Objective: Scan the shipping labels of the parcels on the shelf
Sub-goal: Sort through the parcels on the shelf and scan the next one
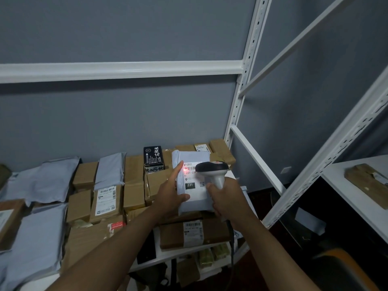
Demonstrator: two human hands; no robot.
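My left hand (171, 191) holds a grey poly-bag parcel (192, 203) by its left edge, thumb on its front, tilted up above the shelf. The parcel's white shipping label (193, 175) reads 231 and shows a red scan spot at its upper left. My right hand (225, 196) grips the handle of a white barcode scanner (213, 170) with a dark head, which sits just over the label's right side. The scanner's cable hangs down past the shelf edge.
The white shelf (165, 254) is packed with brown cardboard boxes (134, 185), grey mailer bags (39, 240) and a black printed box (153, 157). A labelled brown box (193, 233) lies below the held parcel. White rack uprights (241, 101) stand right; another shelf (357, 198) carries a brown parcel.
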